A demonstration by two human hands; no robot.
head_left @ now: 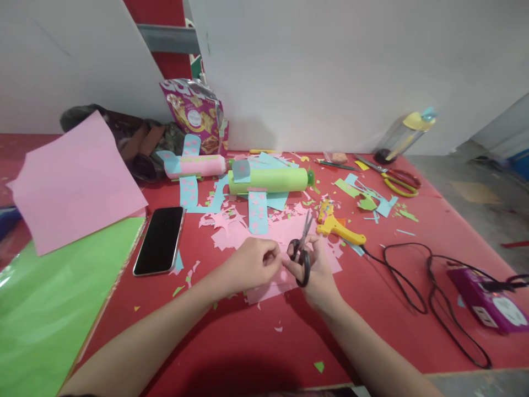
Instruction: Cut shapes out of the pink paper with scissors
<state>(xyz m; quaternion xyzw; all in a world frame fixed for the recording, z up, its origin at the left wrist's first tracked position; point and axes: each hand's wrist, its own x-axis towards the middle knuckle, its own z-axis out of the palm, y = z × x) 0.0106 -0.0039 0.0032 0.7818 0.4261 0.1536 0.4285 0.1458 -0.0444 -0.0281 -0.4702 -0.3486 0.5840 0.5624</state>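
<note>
The right hand [320,275] partly hides the scissors [306,259].

The head camera looks forward-down over the red tabletop [235,347].

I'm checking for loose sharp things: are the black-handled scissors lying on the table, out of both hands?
No, the right hand is holding the black-handled scissors by their handles.

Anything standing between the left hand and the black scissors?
Partly, the right hand: holding the black scissors, it has a fingertip right at the left hand. Nothing else visibly stands between.
</note>
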